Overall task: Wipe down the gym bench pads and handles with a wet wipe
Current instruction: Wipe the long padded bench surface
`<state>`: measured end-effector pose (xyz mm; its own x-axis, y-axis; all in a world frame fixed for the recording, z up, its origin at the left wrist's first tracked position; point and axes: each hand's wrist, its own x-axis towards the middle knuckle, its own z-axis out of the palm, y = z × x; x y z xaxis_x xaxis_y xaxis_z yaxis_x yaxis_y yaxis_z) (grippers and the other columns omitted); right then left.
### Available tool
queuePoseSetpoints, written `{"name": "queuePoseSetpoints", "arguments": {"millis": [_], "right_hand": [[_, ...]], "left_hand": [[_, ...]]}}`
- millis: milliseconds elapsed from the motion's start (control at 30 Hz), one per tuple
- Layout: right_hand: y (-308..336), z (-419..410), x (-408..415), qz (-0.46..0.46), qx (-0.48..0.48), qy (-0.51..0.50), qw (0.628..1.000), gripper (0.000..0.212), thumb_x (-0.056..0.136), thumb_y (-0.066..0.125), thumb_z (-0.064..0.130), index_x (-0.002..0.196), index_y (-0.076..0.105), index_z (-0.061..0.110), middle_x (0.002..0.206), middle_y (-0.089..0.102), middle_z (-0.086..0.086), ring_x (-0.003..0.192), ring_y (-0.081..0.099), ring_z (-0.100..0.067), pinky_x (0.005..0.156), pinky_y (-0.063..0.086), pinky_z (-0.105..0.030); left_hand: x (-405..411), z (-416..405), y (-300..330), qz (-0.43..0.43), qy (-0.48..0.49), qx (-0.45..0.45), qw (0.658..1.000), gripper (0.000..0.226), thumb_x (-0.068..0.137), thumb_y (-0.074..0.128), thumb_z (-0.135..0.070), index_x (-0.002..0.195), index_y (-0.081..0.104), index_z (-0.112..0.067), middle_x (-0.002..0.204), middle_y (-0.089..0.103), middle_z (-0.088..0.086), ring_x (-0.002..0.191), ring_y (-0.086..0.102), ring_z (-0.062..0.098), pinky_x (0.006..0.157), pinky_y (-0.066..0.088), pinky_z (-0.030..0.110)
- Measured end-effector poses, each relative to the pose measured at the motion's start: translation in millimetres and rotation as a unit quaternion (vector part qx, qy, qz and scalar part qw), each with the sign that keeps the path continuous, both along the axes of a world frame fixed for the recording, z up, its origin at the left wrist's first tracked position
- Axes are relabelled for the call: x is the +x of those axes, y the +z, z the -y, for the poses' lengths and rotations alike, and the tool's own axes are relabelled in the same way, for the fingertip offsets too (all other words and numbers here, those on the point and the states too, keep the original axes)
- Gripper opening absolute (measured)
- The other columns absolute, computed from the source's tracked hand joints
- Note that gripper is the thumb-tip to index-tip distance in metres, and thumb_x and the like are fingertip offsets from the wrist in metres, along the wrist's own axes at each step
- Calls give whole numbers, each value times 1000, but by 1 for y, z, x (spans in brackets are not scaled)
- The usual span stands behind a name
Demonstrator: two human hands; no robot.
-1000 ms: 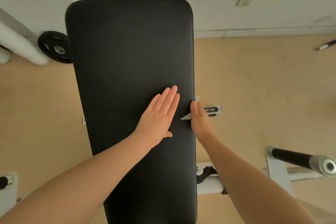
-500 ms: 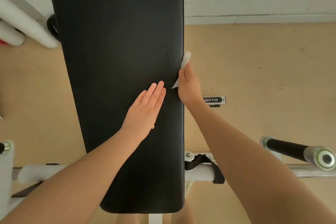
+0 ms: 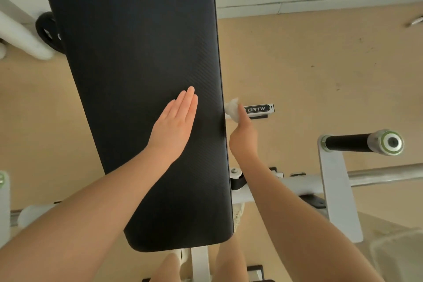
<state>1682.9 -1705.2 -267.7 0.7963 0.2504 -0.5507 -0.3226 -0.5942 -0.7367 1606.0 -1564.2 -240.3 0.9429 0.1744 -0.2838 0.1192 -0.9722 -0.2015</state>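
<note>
Running lengthwise down the view, the black bench pad (image 3: pixel 137 75) left bare tan floor (image 3: pixel 320 64) open along its right edge, with a black-gripped handle (image 3: pixel 348 143) farther right. The left hand (image 3: pixel 175 125) lay flat on the pad, fingers straight and pressed together. The right hand (image 3: pixel 243 137) pinched a crumpled white wet wipe (image 3: pixel 231 109) against the pad's right side.

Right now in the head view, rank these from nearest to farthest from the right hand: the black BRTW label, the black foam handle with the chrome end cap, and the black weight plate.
From the right hand:
1. Black BRTW label, just past the fingertips.
2. Black foam handle with chrome end cap, out to the right.
3. Black weight plate, far left, beyond the bench pad.
</note>
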Motion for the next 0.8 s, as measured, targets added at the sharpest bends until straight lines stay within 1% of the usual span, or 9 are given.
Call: {"name": "queuePoseSetpoints", "arguments": {"millis": [67,133,167,267,333,400,567,700,800], "right_hand": [[-3,-12,-1,-70,125,-63,988,55,93,29,-4,143,32,20,144,37,6,131,35,-11,111,25,-26],[-6,-22,-2,-115,193,-79,971,50,96,31,6,144,31,19,146,35,7,133,32,-10,114,24,-33],[-7,-26,-2,-117,202,-67,970,49,97,33,13,145,27,19,149,31,6,136,29,-10,115,22,-35],[-17,-31,2,-98,191,-26,976,52,99,33,28,148,16,21,153,22,6,139,21,-9,116,19,-37],[-28,-30,3,-47,181,-1,982,51,99,30,29,148,19,20,152,26,5,139,24,-10,116,21,-38],[-39,-23,-2,5,157,25,987,49,98,29,29,146,24,18,148,34,3,136,30,-11,114,25,-38],[-61,21,-56,4,84,66,994,41,99,34,29,139,35,20,130,52,4,117,48,-10,102,41,-38],[-73,53,-101,-25,13,56,998,51,96,43,36,143,29,22,137,47,2,128,41,-16,104,34,-31],[-71,55,-119,-10,0,19,1000,57,93,49,37,143,30,18,140,45,0,128,40,-16,101,31,-25]], "left_hand": [[-15,3,-5,18,-29,-2,999,101,74,72,-8,143,-1,-1,154,10,18,141,17,29,110,9,34],[-27,3,-11,30,-64,-4,997,106,62,80,-8,142,11,0,150,25,18,137,30,30,108,17,36],[-33,3,-12,22,-71,-2,997,108,60,81,-10,142,11,0,150,26,17,136,31,30,108,17,37],[-46,4,-16,-31,-67,-3,997,107,73,75,-26,140,-5,-1,154,7,18,142,13,30,110,4,38],[-50,6,-24,-74,-64,-13,995,108,82,63,-41,134,-23,-2,154,-14,17,143,-6,30,110,-7,36],[-50,10,-32,-88,-59,-11,994,114,82,58,-51,130,-32,0,151,-23,17,141,-14,31,109,-10,37],[-50,21,-41,-80,-16,-3,997,125,76,65,-52,128,-35,3,150,-23,20,141,-14,34,108,-10,38],[-50,23,-39,-62,-30,7,998,125,74,68,-50,134,-29,3,152,-17,21,142,-9,34,109,-7,39],[-57,28,-40,-12,-135,35,990,108,78,67,-34,141,-13,2,154,-2,19,143,6,31,113,5,41]]}}
